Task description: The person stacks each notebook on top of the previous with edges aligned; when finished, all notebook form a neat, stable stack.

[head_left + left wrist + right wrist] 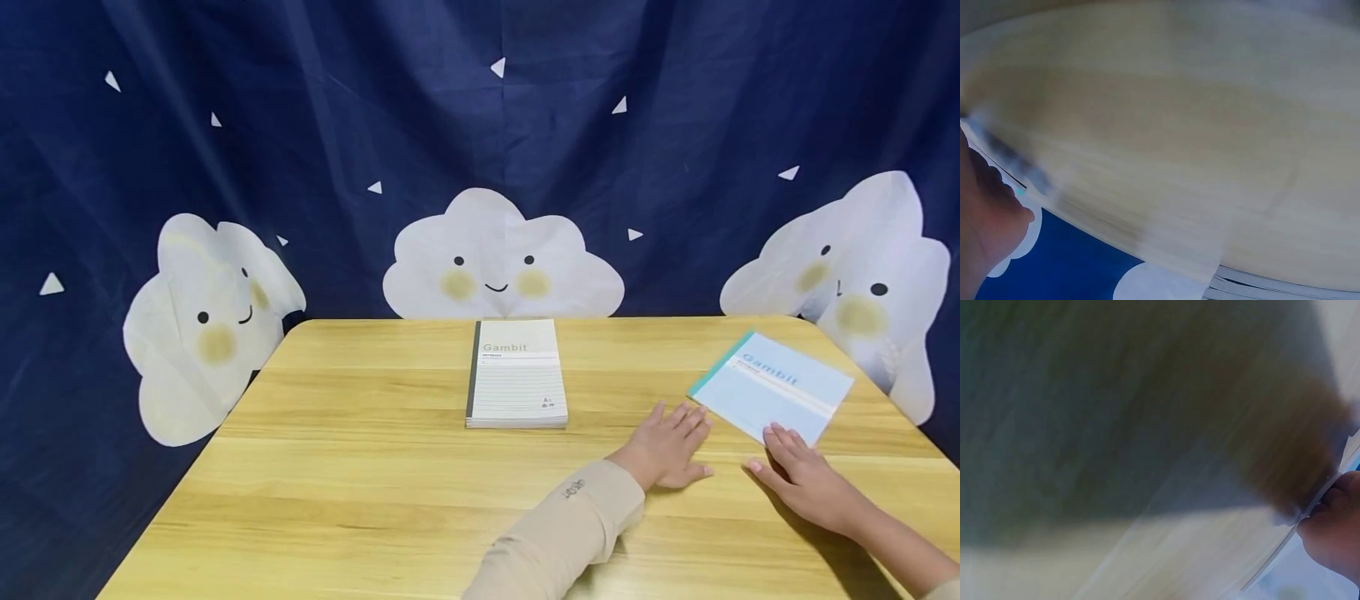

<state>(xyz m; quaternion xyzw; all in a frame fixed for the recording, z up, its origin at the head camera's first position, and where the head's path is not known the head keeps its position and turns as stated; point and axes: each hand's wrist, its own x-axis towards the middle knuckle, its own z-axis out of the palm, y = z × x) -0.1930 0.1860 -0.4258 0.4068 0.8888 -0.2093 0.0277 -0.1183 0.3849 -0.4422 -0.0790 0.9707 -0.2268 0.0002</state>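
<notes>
A light blue notebook (780,383) with a teal spine lies at an angle on the right of the table. My right hand (810,483) reaches its near edge, with the fingertips overlapping the cover and the thumb out to the side over the wood. To the left of it, my left hand (667,450) is spread low over the table, palm down, fingertips close to the notebook's spine corner. In the left wrist view, the left hand (994,219) shows only at the left edge. The right wrist view catches part of the right hand (1335,531).
A stack of white notebooks (517,375) with a dark spine stands near the back middle of the wooden table (337,500). Behind the table hangs a dark blue curtain (337,125) with white clouds and small triangles.
</notes>
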